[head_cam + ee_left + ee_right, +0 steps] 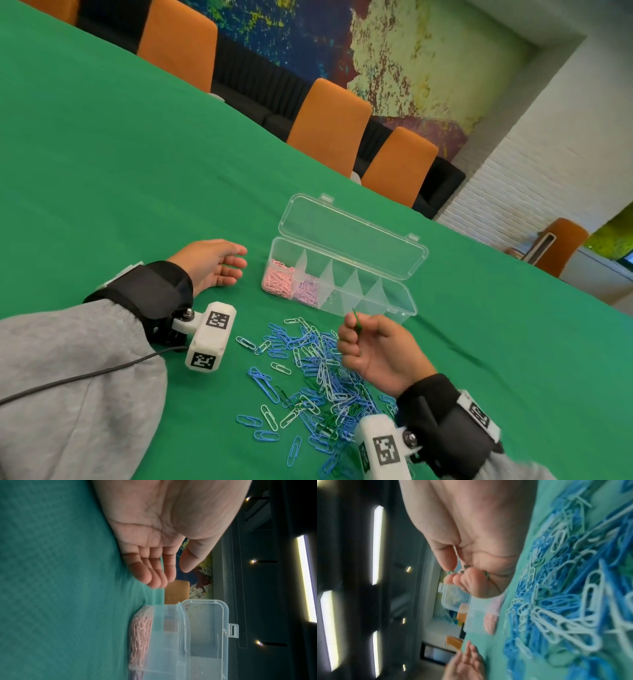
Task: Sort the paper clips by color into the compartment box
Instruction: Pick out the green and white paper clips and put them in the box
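Observation:
A clear compartment box (394, 301) stands open on the green table, lid tipped back. Pink clips (278, 278) fill its leftmost compartment and lilac clips (306, 291) the one beside it; the other compartments look empty. A pile of blue, white and green paper clips (318, 377) lies in front of the box. My right hand (352, 330) is raised just before the box's near wall and pinches green paper clips (356, 317); in the right wrist view these green clips (464, 568) sit between thumb and curled fingers. My left hand (233, 265) rests palm up, fingers relaxed, left of the box (188, 635).
Orange chairs (329, 126) line the table's far edge before a painted wall. Green cloth (120, 154) stretches wide to the left and behind the box. White marker blocks (209, 337) hang from both wrists close above the clip pile.

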The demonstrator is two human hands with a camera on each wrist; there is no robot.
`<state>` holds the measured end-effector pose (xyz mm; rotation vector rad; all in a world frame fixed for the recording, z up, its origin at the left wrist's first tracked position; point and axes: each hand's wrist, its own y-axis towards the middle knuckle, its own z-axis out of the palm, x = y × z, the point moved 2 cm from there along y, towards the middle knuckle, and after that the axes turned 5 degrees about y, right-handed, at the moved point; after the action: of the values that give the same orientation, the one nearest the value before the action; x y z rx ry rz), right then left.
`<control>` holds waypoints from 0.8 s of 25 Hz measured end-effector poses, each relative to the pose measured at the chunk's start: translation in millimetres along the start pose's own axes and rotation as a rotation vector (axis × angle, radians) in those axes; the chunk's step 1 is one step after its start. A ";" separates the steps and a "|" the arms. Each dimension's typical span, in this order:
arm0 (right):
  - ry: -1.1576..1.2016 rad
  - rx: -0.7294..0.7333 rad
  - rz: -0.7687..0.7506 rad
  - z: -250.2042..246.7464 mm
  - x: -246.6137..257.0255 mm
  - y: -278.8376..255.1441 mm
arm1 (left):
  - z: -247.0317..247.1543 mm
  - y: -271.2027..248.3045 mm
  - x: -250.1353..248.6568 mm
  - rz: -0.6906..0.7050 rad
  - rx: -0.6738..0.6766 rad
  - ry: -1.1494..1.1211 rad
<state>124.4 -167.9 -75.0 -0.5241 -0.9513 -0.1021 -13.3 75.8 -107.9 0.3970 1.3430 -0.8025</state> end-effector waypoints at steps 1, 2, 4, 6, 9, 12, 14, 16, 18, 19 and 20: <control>0.185 -0.013 -0.059 -6.5 4.9 -1.6 | 0.0 1.2 0.3 0.003 0.004 -0.002; 0.325 -0.058 -0.142 -12.7 10.7 -2.7 | -1.6 1.8 1.2 0.002 0.005 -0.002; 0.524 -0.245 -0.340 -27.2 31.6 -5.6 | -1.4 4.1 2.0 -0.001 0.008 0.001; 0.669 -0.381 -0.489 -40.8 56.9 -6.2 | -2.1 5.9 3.0 -0.003 0.005 0.001; 0.644 -0.406 -0.598 -58.3 90.5 -2.8 | -1.8 7.3 4.1 -0.006 0.007 0.006; 0.456 -0.441 -0.628 -67.1 99.9 1.1 | -0.8 7.3 3.3 -0.005 0.014 0.004; 0.386 -0.426 -0.674 -68.4 99.1 -0.8 | -0.3 7.1 1.9 -0.003 0.016 0.010; 0.254 -0.411 -0.716 -62.6 93.3 -9.0 | 0.1 6.9 1.2 -0.002 0.016 0.010; 0.038 -0.327 -0.688 -51.4 80.9 -17.0 | 1.7 6.8 -0.2 -0.001 0.018 0.010; -0.135 -0.266 -0.623 -41.6 72.0 -19.9 | 1.6 5.6 -0.9 0.000 0.015 0.009; -0.361 -0.196 -0.530 -29.3 63.0 -23.3 | 2.9 4.9 -2.8 0.003 0.017 0.009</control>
<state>176.1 -193.0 -29.5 -0.4664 -1.4280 -0.5981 -7.8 77.9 -105.5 0.4161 1.3440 -0.8112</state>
